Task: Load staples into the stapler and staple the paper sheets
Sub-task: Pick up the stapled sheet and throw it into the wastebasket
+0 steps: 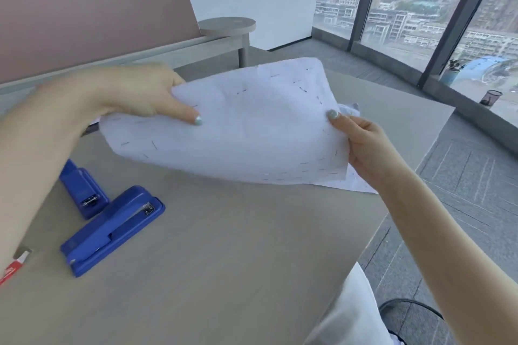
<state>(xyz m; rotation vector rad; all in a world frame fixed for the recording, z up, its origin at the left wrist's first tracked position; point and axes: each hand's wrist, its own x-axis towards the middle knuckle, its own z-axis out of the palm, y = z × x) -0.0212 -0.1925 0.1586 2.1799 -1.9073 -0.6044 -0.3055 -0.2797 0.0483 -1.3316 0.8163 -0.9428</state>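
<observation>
The paper sheets [238, 131] were held aloft, pinched by left hand [134, 92] and right hand [361, 143]; the stapler [112, 230] was observed below-left, nearer the left.

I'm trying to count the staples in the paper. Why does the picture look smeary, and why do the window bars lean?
Head view: the left hand and the paper are softened by motion blur, so the tiny staples smear; the wide-angle lens bends the window bars near the edge; daylight from the window is soft, with faint shadows on the table.
</observation>
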